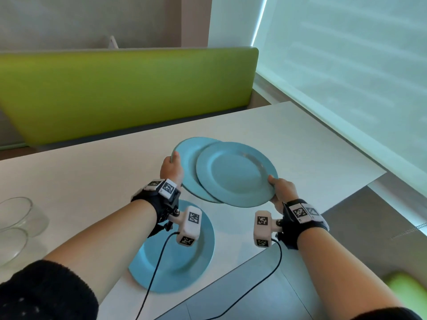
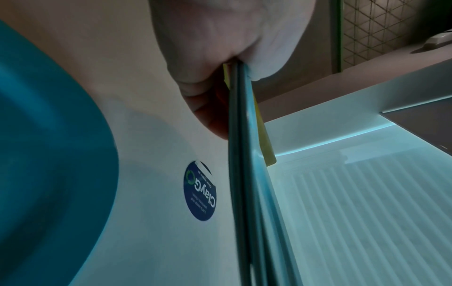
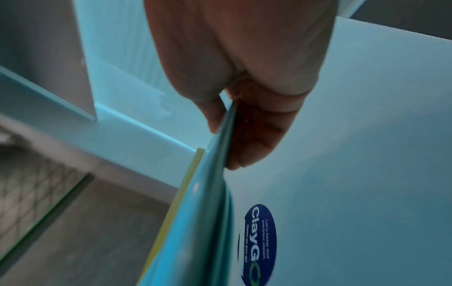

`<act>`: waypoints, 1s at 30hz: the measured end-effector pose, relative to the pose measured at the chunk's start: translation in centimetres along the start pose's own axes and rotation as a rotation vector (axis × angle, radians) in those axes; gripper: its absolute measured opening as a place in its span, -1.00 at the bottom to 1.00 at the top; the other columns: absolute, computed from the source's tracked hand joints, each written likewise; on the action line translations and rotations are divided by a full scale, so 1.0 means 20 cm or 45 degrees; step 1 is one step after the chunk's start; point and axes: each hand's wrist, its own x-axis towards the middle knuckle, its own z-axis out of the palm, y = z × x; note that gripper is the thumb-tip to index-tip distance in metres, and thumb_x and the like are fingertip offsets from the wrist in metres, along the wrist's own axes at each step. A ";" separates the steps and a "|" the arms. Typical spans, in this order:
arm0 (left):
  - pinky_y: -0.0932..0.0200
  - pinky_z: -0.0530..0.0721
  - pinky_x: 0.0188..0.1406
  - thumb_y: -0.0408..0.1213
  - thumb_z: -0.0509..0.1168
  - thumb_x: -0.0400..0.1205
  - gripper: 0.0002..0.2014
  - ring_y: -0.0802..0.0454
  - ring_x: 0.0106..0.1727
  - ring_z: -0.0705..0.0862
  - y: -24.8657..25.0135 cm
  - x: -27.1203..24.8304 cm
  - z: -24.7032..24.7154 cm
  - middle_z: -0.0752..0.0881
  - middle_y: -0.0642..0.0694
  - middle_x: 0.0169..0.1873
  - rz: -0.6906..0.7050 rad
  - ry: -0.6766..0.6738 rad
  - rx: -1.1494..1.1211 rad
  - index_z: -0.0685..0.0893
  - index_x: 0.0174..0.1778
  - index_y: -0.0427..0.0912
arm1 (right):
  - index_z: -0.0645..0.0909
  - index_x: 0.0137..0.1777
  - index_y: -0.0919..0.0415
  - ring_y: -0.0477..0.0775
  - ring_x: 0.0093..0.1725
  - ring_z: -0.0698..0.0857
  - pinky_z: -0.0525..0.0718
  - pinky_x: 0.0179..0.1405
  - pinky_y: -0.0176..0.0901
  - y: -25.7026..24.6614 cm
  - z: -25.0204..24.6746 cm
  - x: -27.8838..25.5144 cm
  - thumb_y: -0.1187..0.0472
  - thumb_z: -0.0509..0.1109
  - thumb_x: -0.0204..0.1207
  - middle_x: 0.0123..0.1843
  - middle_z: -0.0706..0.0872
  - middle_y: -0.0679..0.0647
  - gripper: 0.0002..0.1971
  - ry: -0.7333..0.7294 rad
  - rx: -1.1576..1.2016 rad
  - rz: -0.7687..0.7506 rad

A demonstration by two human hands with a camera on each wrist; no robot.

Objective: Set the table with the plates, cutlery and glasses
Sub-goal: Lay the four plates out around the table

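Note:
Two light blue plates hang above the white table [image 1: 92, 172]. My left hand [image 1: 172, 168] grips the rim of the far-left plate [image 1: 188, 158]; its edge [image 2: 240, 174] runs between thumb and fingers in the left wrist view. My right hand [image 1: 279, 188] pinches the near rim of the upper plate [image 1: 235, 174], which overlaps the left one; its edge [image 3: 215, 193] shows in the right wrist view. A third blue plate [image 1: 196, 257] lies flat on the table near the front edge, under my left wrist. A round blue sticker [image 3: 260, 240] sits on the table.
Clear glasses [image 1: 16, 218] stand at the table's left edge. A green bench back [image 1: 127, 93] runs behind the table. A window blind [image 1: 346, 65] is on the right, and grey floor [image 1: 265, 292] lies below the table's front edge.

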 end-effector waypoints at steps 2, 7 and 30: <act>-0.12 0.53 0.32 -0.01 -0.05 0.74 -0.49 -0.31 0.31 0.55 0.00 0.04 -0.02 0.57 -0.36 0.33 0.034 0.082 0.030 0.48 0.37 -0.35 | 0.49 0.29 0.49 0.22 -0.07 0.59 0.63 0.05 0.15 0.03 -0.06 0.04 0.29 0.25 0.65 -0.16 0.60 0.22 -0.69 0.080 0.068 0.038; -0.02 0.49 0.24 -0.04 -0.06 0.76 -0.50 -0.32 0.34 0.54 0.02 0.13 -0.12 0.55 -0.36 0.37 0.017 0.249 0.090 0.44 0.41 -0.36 | 0.39 0.42 0.47 0.30 0.15 0.61 0.59 0.27 0.28 0.12 -0.20 0.09 0.31 0.21 0.67 0.31 0.58 0.36 -0.63 0.249 0.234 0.152; 0.03 0.52 0.16 -0.04 -0.07 0.76 -0.51 -0.26 0.29 0.58 0.02 0.11 -0.10 0.57 -0.33 0.33 -0.014 0.291 0.011 0.43 0.42 -0.33 | 0.32 0.52 0.31 0.27 0.47 0.49 0.58 0.17 -0.02 0.41 -0.34 0.13 0.27 0.14 0.67 0.55 0.40 0.25 -0.58 0.233 0.161 0.387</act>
